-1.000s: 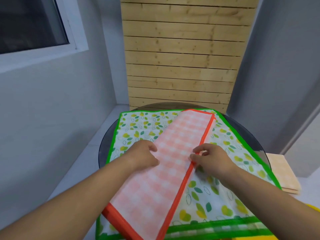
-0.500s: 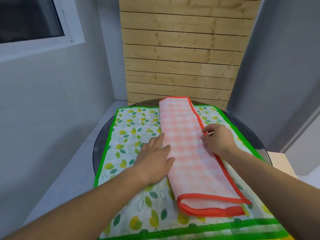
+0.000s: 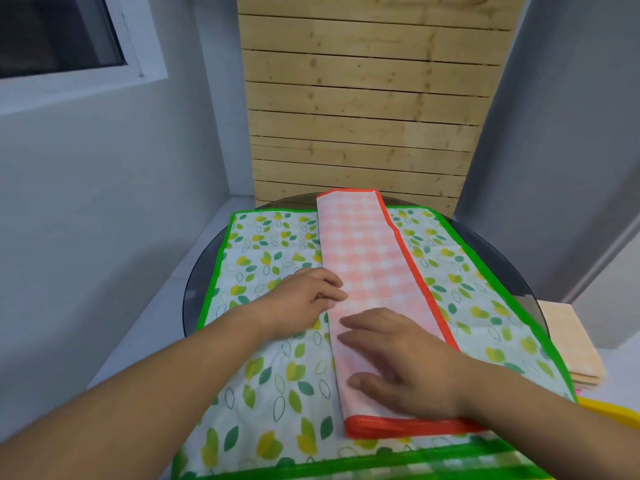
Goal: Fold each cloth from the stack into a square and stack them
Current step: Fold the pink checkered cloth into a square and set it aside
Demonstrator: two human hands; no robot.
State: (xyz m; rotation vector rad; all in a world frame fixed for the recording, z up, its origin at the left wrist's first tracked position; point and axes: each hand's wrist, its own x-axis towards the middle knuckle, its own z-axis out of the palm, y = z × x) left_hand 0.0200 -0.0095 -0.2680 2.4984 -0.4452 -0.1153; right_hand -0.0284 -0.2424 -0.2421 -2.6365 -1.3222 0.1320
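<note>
We are pressing our right hand (image 3: 408,365), fingers spread flat, on the folded pink cloth (image 3: 367,258) running from the table's (image 3: 505,271) near edge to its far edge. Our left hand's (image 3: 301,301) bent fingers are touching its side, grip unclear.

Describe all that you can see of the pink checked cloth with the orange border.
The pink checked cloth is thin pink-and-white gingham fabric with an orange border, folded into a long narrow strip. It lies flat on the leaf-print cloth, running away from the person; its far end passes that cloth's green edge over the round table. The right hand rests flat on its near part; the left hand touches its left edge.
</note>
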